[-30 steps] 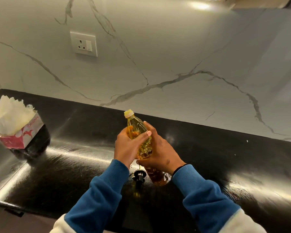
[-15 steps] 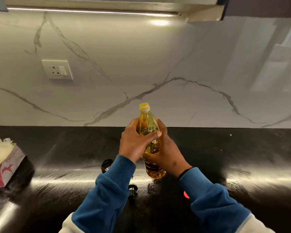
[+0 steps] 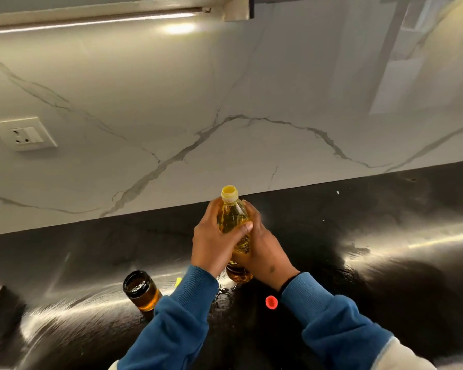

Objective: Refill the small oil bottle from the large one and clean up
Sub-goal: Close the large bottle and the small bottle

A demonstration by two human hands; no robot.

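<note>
We wear blue ribbed-cuff sleeves [image 3: 187,311] that turn white near the shoulders, and a thin black band [image 3: 289,280] circles our right wrist.

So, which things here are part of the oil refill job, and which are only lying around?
Part of the job:
- large oil bottle, open, held by left hand and right hand
- small amber bottle, open, on the counter
- red cap

Only lying around:
- wall socket
- under-cabinet light strip
</note>
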